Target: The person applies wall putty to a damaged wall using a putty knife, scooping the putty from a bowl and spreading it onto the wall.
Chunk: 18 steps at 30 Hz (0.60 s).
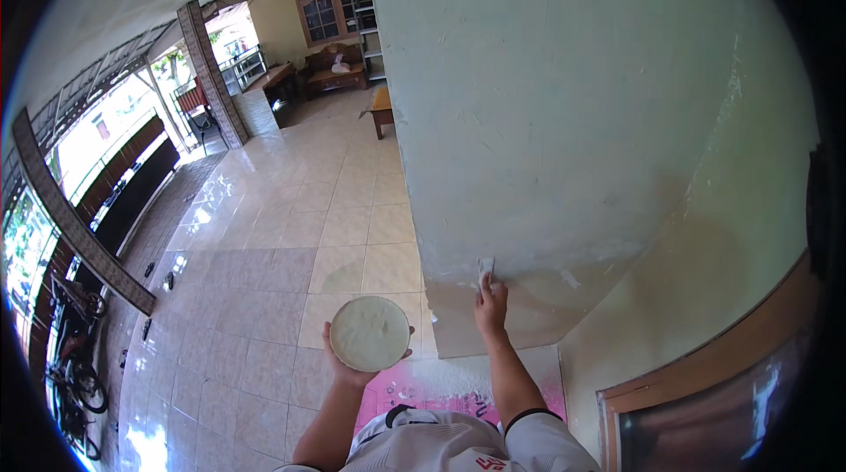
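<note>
My left hand point(345, 371) cups a round, shallow bowl point(370, 334) from below, its fingers and thumb wrapped round the sides. Pale, creamy putty fills the bowl, with a few lumps on its surface. On the right, my right hand point(492, 303) grips a small putty knife point(486, 267), index finger stretched along it. The blade lies against the lower part of the pale green wall point(529, 163); the handle is mostly hidden in my hand. Whitish smears and a brownish band mark the wall around the blade.
A pink sheet point(405, 393) dusted with white bits covers the floor at the wall's foot. A wood-framed window point(612, 410) is at lower right. Tiled floor point(256, 296) stretches left to pillars point(211, 75) and a parked motorcycle point(79, 384). A wooden bench point(335, 71) stands far back.
</note>
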Each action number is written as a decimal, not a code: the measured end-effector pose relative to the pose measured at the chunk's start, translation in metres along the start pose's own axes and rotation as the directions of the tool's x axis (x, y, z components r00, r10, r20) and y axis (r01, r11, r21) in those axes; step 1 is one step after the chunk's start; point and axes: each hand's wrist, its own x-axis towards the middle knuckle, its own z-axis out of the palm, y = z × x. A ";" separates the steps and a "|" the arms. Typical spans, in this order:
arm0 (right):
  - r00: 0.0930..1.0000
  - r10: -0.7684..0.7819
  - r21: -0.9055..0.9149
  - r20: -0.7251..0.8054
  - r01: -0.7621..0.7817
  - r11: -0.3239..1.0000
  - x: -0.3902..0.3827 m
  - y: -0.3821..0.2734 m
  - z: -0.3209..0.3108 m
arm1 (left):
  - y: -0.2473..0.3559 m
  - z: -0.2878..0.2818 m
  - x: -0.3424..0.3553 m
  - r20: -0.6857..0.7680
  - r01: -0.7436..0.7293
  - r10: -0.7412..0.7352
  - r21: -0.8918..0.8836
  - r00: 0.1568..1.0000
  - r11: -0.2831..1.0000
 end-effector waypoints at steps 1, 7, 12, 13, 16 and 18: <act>0.999 -0.011 -0.048 0.043 0.013 0.999 -0.018 0.008 0.000 | 0.000 0.000 0.000 0.008 -0.013 0.013 0.039 1.000 0.999; 0.985 0.075 -0.006 0.154 -0.075 0.997 -0.039 0.024 -0.002 | -0.001 -0.003 0.004 0.017 -0.011 0.011 0.020 1.000 1.000; 0.999 0.013 0.001 0.046 -0.013 1.000 0.005 0.004 0.004 | 0.000 -0.001 0.001 0.004 0.011 -0.011 0.033 1.000 0.999; 0.999 0.013 -0.005 0.040 -0.013 1.000 -0.006 0.011 0.005 | -0.003 -0.001 0.002 0.025 0.019 -0.019 0.016 1.000 1.000; 0.964 0.077 -0.179 0.253 -0.031 0.983 -0.086 0.033 -0.009 | -0.007 -0.007 0.000 0.030 0.021 -0.021 -0.018 0.999 1.000; 0.947 0.109 -0.186 0.303 -0.053 0.981 -0.100 0.038 -0.025 | -0.011 -0.011 0.004 0.011 0.022 -0.022 -0.035 1.000 0.999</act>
